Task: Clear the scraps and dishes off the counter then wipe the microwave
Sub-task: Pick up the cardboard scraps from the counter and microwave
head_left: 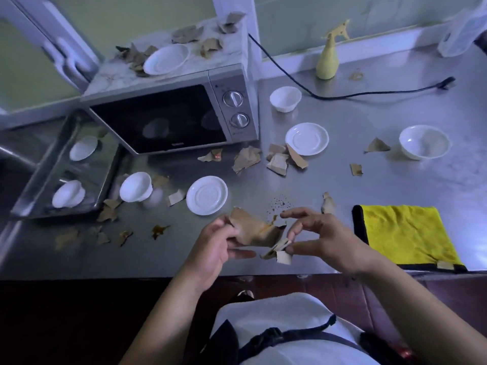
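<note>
Left hand (218, 245): curled round my big scrap (254, 230).
Right hand (325, 237): pinching small bits (282, 250), other fingers spread.
Tip: I'd tuck bits into the scrap, over the counter (369, 180).

Kitchen, steel counter (369, 167), microwave (168, 109), sink (15, 164), dishes

A: Colour log. The counter (369, 180) is dull grey steel, unpatterned. The microwave (158, 119) has a silver casing and a black door; its top is white with faint marbled veining.
B: Agreed. The saucers (207, 195) and bowls (424, 142) are plain white.
A: The cloth (405, 233) is bright yellow with a black border. The spray bottle (327, 59) is pale yellow, the cord (342, 94) black.
B: The large scrap (253, 230) is tan-brown. The small scrap (284, 256) is paler, nearly cream. The loose scraps (246, 158) are mixed brown and beige.
</note>
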`<state>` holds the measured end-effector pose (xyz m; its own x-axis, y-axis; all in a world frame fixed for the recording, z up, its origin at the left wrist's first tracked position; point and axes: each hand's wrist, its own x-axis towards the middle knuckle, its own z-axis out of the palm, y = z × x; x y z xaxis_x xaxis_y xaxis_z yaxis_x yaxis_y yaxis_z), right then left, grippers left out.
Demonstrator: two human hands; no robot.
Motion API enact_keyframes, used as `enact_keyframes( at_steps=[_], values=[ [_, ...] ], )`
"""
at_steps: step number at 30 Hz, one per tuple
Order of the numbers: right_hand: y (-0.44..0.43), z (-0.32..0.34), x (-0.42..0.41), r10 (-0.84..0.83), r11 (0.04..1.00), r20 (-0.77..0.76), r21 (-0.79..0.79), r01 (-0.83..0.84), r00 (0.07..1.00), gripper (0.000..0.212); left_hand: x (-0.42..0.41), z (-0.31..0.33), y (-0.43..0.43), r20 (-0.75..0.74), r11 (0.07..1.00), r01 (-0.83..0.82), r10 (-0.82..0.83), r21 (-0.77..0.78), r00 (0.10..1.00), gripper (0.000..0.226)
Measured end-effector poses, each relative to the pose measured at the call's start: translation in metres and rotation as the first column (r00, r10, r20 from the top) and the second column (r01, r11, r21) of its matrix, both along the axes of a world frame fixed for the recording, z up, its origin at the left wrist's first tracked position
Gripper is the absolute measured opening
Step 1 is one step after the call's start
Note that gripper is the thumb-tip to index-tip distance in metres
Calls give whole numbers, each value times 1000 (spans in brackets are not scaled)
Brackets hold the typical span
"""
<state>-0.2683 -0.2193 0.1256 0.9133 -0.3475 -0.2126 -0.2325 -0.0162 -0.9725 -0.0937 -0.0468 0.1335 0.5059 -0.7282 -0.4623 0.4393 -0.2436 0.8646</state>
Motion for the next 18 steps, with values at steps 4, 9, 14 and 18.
enact_keyframes(
  at_steps=[4,9,14,18],
  values=[
    [8,9,24,40,998,19,-48,-39,999,16,6,2,9,-42,999,10,-11,-31,999,39],
    [18,14,43,-71,997,29,1,71,997,12,23,4,10,-89,995,63,-69,-71,994,33],
    [28,14,60,-120,993,-2,2,120,993,22,39,5,13,-60,993,104,-107,-51,992,58],
    [45,14,85,-46,999,-49,23,47,998,17,59,4,27,-13,997,81,-81,-11,997,34]
  ],
)
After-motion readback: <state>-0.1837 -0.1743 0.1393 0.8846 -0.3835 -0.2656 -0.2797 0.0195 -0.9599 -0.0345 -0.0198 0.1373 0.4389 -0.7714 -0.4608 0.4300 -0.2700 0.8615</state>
